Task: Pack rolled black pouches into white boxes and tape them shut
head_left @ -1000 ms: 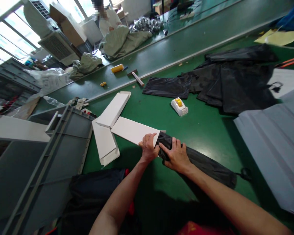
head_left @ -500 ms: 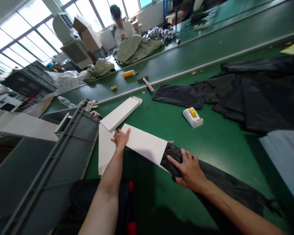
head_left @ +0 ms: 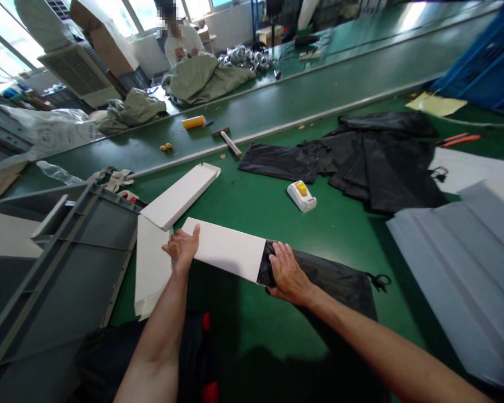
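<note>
A long white box [head_left: 227, 249] lies on the green table, with a black drawstring bag [head_left: 336, 280] partly at its right end. My left hand [head_left: 182, 246] rests against the box's left end, fingers spread and thumb along its edge. My right hand [head_left: 289, 274] lies flat on the black fabric beside the box's open end, fingers stretched out. How far the fabric reaches inside the box is hidden. Two more white boxes, one [head_left: 182, 196] lying across the top of the other [head_left: 151, 266], are just left of my left hand.
A grey crate [head_left: 67, 280] stands at the left. Beyond the boxes are a white tape dispenser [head_left: 301, 196], a pile of black bags [head_left: 373, 162] and a hammer [head_left: 231, 143]. Grey sheets [head_left: 466, 268] lie right. A person [head_left: 182, 45] sits across the table.
The view has turned to the right. My right hand has flattened out over the black fabric, which it gripped in a bunch before. Less bunched fabric shows at the box's end.
</note>
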A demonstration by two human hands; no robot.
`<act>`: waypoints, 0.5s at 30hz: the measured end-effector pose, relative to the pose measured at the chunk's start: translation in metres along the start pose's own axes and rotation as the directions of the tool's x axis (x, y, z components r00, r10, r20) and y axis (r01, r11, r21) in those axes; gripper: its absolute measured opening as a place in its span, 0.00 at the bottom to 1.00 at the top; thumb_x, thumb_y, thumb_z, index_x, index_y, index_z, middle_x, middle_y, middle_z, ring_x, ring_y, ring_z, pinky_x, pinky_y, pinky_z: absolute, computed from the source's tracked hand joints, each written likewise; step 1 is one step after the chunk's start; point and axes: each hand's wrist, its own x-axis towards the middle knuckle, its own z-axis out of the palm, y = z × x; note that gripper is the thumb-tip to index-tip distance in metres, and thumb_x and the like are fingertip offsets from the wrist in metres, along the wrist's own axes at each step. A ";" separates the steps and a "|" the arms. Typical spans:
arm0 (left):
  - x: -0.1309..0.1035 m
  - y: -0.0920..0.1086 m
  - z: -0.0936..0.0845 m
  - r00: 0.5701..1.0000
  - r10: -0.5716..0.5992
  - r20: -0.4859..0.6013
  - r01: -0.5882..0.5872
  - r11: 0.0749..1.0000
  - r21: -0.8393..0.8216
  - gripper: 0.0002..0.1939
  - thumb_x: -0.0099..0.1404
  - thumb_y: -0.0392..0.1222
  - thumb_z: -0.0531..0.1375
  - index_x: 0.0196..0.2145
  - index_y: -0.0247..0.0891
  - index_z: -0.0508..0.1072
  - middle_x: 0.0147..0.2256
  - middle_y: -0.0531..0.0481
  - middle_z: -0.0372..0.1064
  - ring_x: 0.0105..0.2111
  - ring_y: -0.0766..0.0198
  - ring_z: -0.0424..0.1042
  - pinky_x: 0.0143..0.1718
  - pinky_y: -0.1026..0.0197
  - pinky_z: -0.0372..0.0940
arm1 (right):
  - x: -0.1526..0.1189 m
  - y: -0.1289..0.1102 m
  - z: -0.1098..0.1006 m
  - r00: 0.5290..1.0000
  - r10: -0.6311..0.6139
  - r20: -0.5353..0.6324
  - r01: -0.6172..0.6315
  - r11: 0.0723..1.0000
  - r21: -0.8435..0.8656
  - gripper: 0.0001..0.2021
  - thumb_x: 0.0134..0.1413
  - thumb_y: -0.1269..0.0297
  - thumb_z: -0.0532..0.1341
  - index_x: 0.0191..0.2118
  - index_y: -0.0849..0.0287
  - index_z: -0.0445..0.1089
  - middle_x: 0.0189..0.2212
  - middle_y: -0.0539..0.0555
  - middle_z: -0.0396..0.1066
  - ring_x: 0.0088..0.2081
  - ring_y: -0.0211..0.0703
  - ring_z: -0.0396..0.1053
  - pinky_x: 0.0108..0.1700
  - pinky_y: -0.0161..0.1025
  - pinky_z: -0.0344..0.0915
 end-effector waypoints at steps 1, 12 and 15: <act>-0.004 0.001 0.001 1.000 -0.003 -0.002 0.003 1.000 0.002 0.39 0.65 0.66 0.45 0.49 0.22 0.67 0.46 0.25 0.69 0.49 0.37 0.68 0.52 0.43 0.51 | -0.003 0.003 0.001 1.000 -0.006 -0.013 0.006 1.000 -0.001 0.36 0.40 0.58 0.67 0.52 0.81 0.63 0.60 0.86 0.49 0.64 0.78 0.40 0.61 0.68 0.43; -0.058 0.000 -0.007 0.998 -0.012 0.060 0.014 0.999 -0.044 0.41 0.65 0.65 0.47 0.50 0.16 0.65 0.48 0.21 0.67 0.49 0.35 0.67 0.51 0.43 0.55 | -0.044 0.039 -0.063 0.981 0.190 -0.033 -0.187 0.980 0.073 0.39 0.52 0.45 0.63 0.62 0.66 0.55 0.60 0.72 0.57 0.63 0.62 0.53 0.62 0.61 0.48; -0.065 -0.002 -0.010 0.997 -0.019 0.081 0.026 0.996 -0.085 0.41 0.65 0.64 0.47 0.51 0.15 0.63 0.50 0.20 0.64 0.51 0.36 0.66 0.49 0.45 0.59 | -0.102 0.061 -0.076 0.583 0.743 -0.329 -0.784 0.621 0.013 0.33 0.59 0.47 0.55 0.61 0.68 0.57 0.58 0.73 0.59 0.59 0.67 0.56 0.56 0.63 0.54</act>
